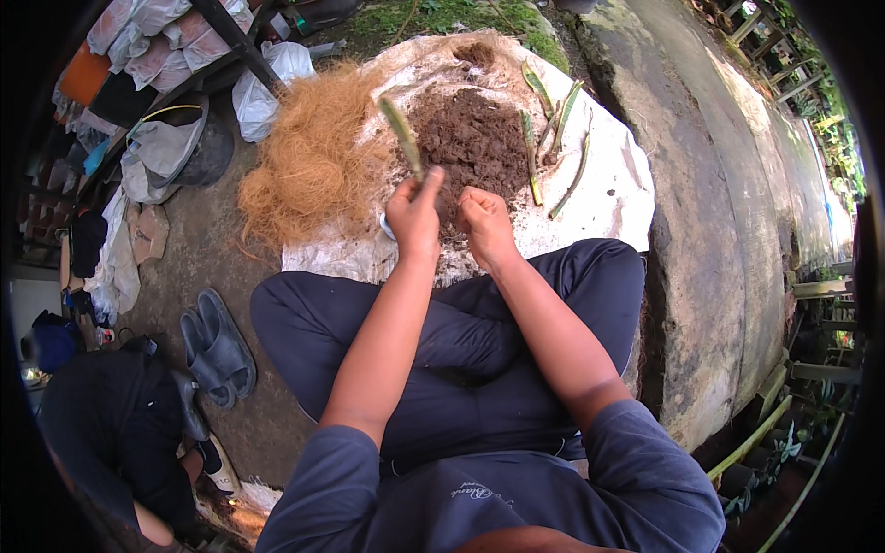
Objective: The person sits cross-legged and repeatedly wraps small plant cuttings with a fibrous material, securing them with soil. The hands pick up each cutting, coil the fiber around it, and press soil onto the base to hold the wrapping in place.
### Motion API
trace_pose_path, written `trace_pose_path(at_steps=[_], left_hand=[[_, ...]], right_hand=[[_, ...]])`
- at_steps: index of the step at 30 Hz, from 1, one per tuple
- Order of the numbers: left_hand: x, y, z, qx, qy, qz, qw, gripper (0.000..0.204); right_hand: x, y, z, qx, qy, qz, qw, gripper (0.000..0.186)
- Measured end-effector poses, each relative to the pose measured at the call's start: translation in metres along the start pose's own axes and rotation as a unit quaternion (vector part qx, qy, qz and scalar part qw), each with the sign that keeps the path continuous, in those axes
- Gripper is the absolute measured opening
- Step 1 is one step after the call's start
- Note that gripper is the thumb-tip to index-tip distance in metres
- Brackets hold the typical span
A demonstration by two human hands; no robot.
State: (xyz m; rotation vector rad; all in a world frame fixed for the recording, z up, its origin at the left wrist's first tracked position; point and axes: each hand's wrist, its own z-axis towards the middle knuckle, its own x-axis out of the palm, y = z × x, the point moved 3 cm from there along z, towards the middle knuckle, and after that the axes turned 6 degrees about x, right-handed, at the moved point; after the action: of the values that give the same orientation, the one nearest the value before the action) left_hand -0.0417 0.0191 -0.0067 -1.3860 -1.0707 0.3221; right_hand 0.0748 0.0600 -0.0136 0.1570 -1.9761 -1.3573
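Upright in my left hand (413, 217) is a long, stiff green leaf with paler edges (399, 132), like a snake plant leaf, pinched near its lower end by the thumb. Just to the right, my right hand (485, 224) is closed with its fingers curled in; whatever it holds is hidden. Both hands are over the near edge of a dark brown soil heap (479, 138) spread on a white woven sheet (613, 189). A small white rim (385, 227) peeks out beside my left hand, mostly covered. More cut leaves (556, 124) lie right of the soil.
A pile of orange-brown coconut fibre (309, 161) lies left of the soil. Grey sandals (219, 346) rest on the ground, with another person in dark clothes (120, 433) at lower left. A dark bucket (205, 152) and white plastic bags (263, 90) stand farther left. Concrete path (710, 230) runs along the right.
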Motion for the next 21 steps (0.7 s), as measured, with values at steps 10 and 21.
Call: trace_pose_path(at_steps=[10, 21], left_hand=[[-0.019, -0.024, 0.025, 0.032, -0.072, -0.051, 0.996, 0.019], [-0.013, -0.019, 0.024, 0.009, -0.012, -0.069, 0.997, 0.016]], right_hand=[[-0.023, 0.032, 0.006, 0.018, 0.03, -0.104, 0.994, 0.02], [-0.014, 0.015, -0.011, 0.024, 0.129, -0.536, 0.834, 0.014]])
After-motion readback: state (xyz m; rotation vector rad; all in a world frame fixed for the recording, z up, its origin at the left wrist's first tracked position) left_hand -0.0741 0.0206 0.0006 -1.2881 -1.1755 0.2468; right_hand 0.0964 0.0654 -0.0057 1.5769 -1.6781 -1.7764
